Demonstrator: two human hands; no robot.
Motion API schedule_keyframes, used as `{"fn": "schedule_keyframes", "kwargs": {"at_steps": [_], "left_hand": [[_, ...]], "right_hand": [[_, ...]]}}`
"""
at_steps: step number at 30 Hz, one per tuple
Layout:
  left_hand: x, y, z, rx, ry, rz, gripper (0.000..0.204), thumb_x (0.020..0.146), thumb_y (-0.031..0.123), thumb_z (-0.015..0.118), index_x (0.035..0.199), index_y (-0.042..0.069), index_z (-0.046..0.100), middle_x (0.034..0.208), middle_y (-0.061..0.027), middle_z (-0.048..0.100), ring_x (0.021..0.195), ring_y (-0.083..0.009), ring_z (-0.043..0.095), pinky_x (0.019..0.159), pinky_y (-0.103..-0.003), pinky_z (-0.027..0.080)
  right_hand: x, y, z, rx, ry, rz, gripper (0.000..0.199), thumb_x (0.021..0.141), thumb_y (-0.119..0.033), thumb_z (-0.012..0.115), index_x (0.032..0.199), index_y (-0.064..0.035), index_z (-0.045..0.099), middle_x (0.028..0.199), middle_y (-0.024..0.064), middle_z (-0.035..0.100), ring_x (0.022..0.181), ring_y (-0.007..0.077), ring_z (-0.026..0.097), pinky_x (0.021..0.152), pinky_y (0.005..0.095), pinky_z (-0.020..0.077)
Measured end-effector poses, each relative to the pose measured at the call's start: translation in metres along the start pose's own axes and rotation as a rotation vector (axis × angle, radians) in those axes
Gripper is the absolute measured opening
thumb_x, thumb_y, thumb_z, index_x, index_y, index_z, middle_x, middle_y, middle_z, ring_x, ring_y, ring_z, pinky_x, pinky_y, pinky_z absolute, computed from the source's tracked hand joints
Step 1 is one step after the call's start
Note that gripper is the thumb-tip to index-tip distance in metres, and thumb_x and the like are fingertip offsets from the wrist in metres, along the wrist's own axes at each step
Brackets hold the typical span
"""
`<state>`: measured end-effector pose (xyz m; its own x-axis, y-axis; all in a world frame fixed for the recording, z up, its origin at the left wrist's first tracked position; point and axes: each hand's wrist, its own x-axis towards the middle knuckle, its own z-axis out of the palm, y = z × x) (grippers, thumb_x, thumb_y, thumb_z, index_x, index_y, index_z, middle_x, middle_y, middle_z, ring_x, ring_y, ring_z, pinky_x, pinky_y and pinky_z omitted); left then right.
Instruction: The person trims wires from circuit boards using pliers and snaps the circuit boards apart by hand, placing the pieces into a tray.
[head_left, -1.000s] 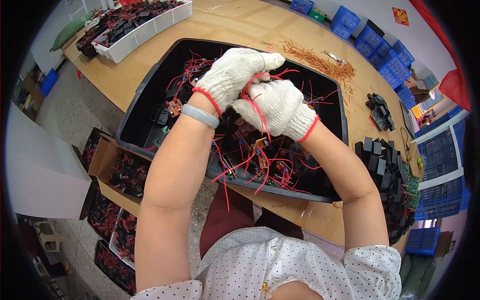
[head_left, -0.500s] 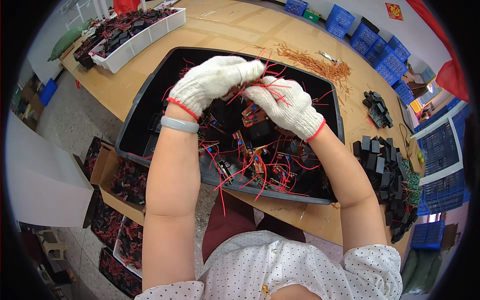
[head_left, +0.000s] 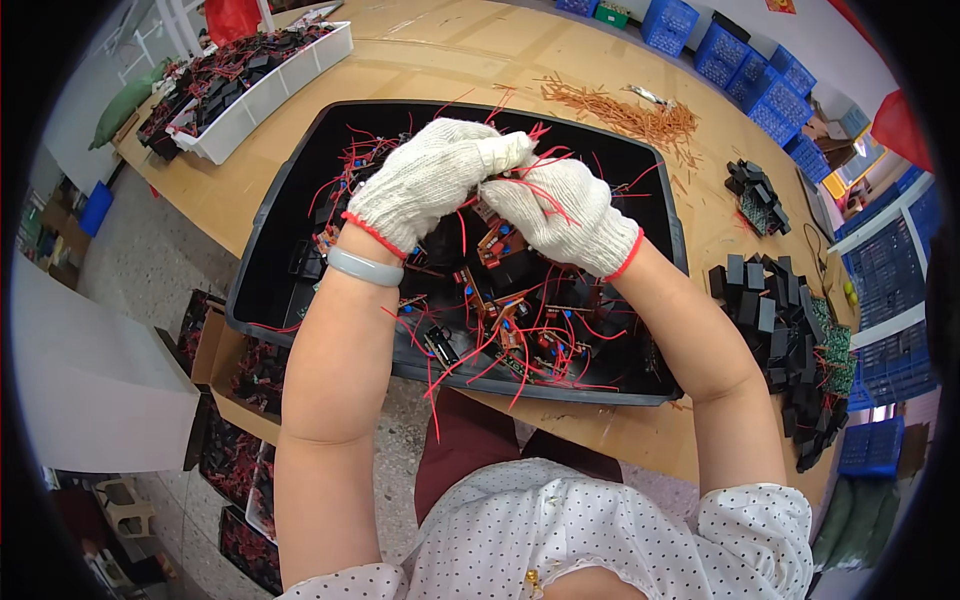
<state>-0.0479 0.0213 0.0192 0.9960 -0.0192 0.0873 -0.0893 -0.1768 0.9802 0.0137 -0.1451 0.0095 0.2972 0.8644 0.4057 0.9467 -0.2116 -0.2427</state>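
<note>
Both my hands wear white knitted gloves with red cuffs and meet above a large black tub (head_left: 255, 290). My left hand (head_left: 440, 175) has its fingers closed around thin red wires (head_left: 540, 131), which stick out past the fingertips. My right hand (head_left: 565, 210) pinches at the same bundle from the other side, and a wire lies across its glove. Whatever the wires are joined to is mostly hidden by the gloves. Beneath the hands, small circuit boards (head_left: 507, 318) with red wires, blue parts and black blocks lie loose in the tub.
A white bin (head_left: 285, 85) heaped with wired black parts stands far left. Orange-brown strips (head_left: 620, 115) are scattered behind the tub. Black blocks and green boards (head_left: 836, 362) are piled at the right. A cardboard box (head_left: 245, 412) sits low at the left, beside more filled containers.
Both hands stay together over the tub, and the left fingers have shifted slightly around the wires. The whole view has tilted a little, with the far bins now closer to the upper edge.
</note>
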Motion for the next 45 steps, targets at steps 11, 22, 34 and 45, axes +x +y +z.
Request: {"fn": "schedule_keyframes", "kwargs": {"at_steps": [11,22,34,45], "left_hand": [[0.003,-0.006,0.007,-0.303,-0.039,0.137,0.035,0.089,0.037,0.062,0.081,0.003,0.068,0.073,-0.0040,0.064,0.062,-0.0107,0.057,0.054,-0.026,0.043],[0.002,0.009,-0.018,-0.545,0.425,-0.026,0.042,0.096,0.045,0.048,0.093,0.006,0.065,0.089,-0.0061,0.066,0.073,-0.0135,0.058,0.067,-0.028,0.046],[0.010,0.000,-0.008,0.905,0.308,0.841,0.032,0.093,0.030,0.057,0.102,0.000,0.063,0.091,-0.0069,0.065,0.076,-0.0130,0.057,0.068,-0.026,0.044],[0.004,0.005,0.012,-0.064,0.253,0.157,0.028,0.087,0.027,0.062,0.095,0.001,0.067,0.084,-0.0024,0.063,0.075,-0.0112,0.054,0.071,-0.025,0.044]], "right_hand": [[-0.001,0.010,-0.006,-0.172,-0.077,-0.073,0.029,0.092,-0.035,0.052,0.094,-0.0104,0.068,0.075,0.0105,0.068,0.067,0.0264,0.066,0.060,0.0343,0.0518],[-0.007,0.001,-0.030,-0.097,0.421,0.380,0.041,0.090,-0.040,0.053,0.098,-0.0022,0.066,0.086,0.0154,0.069,0.081,0.0257,0.068,0.070,0.0352,0.0529],[0.007,0.004,-0.017,0.145,0.179,0.359,0.041,0.085,-0.045,0.060,0.093,-0.0049,0.065,0.080,0.0155,0.067,0.076,0.0299,0.067,0.067,0.0378,0.0522],[0.003,0.001,-0.007,0.046,0.185,0.320,0.041,0.087,-0.046,0.053,0.090,-0.0062,0.064,0.081,0.0198,0.065,0.076,0.0356,0.065,0.066,0.0439,0.0517]]}}
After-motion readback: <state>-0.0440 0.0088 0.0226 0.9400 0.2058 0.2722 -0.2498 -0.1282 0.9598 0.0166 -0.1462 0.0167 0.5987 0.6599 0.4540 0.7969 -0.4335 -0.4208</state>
